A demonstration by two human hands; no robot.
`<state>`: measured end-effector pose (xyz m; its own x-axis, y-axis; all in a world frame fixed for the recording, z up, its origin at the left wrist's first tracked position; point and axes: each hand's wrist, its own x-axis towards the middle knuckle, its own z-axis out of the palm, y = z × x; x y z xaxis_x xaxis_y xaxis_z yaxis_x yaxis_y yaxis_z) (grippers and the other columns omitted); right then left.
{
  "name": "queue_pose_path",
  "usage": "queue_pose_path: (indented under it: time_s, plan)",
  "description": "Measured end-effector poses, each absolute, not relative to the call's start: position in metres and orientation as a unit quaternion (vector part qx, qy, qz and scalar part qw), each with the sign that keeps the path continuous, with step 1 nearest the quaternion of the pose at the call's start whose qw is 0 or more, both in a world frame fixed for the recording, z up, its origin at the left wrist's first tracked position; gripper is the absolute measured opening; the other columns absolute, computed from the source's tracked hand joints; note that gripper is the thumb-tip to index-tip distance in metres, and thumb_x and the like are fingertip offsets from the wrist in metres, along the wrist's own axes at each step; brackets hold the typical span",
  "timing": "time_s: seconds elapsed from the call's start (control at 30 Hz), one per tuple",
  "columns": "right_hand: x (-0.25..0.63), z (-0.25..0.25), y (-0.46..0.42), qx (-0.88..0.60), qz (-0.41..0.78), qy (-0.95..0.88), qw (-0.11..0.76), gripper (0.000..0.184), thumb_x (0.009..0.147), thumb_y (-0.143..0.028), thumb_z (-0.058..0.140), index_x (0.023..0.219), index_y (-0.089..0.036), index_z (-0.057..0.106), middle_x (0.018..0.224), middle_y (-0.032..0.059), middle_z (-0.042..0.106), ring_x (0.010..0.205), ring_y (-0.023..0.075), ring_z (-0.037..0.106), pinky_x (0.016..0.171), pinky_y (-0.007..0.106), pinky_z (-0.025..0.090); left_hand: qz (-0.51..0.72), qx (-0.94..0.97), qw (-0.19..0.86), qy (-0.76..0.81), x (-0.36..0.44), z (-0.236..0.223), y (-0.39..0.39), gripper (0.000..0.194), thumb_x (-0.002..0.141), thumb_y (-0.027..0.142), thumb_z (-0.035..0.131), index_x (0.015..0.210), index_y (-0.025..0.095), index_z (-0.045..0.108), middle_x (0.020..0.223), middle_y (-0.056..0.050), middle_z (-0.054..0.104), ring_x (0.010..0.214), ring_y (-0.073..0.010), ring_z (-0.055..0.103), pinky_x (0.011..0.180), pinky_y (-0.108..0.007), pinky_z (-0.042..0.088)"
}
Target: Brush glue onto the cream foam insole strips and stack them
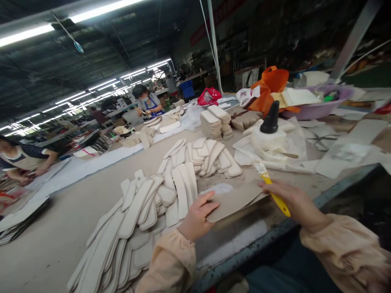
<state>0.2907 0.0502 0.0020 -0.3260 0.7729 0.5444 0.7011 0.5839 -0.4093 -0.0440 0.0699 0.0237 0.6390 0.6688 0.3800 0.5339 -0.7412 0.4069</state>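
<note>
My left hand grips the near end of a flat tan insole piece lying on the table edge, thumb on top. My right hand is closed round a yellow-handled brush, its pale bristles pointing up and away just past the insole's far end. A long overlapping row of cream insole pieces is spread to the left of my left hand. A white glue pot with a black cone top stands behind the brush.
Stacked insoles sit further back, with an orange bag, a purple basin and scissors at the right. Other people work at the far end and at the left. The table's metal edge runs below my hands.
</note>
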Motion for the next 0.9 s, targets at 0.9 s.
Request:
queue_pose_path:
  time_s: [0.9]
  plan:
    - [0.291, -0.005, 0.050, -0.462, 0.064, -0.812, 0.351, 0.034, 0.076, -0.006, 0.051, 0.106, -0.019, 0.056, 0.104, 0.0114, 0.063, 0.108, 0.0268, 0.056, 0.090, 0.039, 0.047, 0.026, 0.878, 0.223, 0.422, -0.018, 0.030, 0.083, 0.081, 0.079, 0.049, 0.059, 0.146, 0.016, 0.027, 0.141, -0.017, 0.046, 0.129, -0.0295, 0.043, 0.111, -0.049, 0.029]
